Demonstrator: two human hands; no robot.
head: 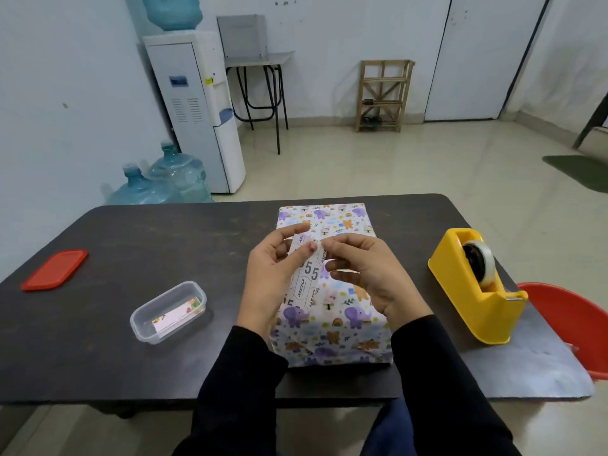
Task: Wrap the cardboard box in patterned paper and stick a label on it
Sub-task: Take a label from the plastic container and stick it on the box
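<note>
- We see the left grip (271,274) and the right grip (371,274) meet over the parcel. Both are closed narrowly on one label strip (309,274), whose printed backing faces us.
- The left grip pinches the strip between thumb and fingers and, as we read it, steadies it. The fingertips of the right grip nip the strip's upper edge, which looks to us like picking a label free of its backing. We cannot tell whether any corner has lifted.
- Directly beneath both grips lies the cardboard box (332,327), fully covered in patterned paper (339,222) showing elephants and bears. It rests flat on the dark worktop (164,238) with its long side running away from the grips.
- We judge the wrapping done and the labelling the step in hand. The strip is held just above the box top, probably so the label has a short way to go.
- A yellow tape dispenser (473,291) stands outboard of the right grip, well apart from it and within reach.
- Outboard of the left grip sits a clear tub (133,320) with a loose label (177,312) inside. Its red lid (54,269) lies farther out, leaving the tub open.
</note>
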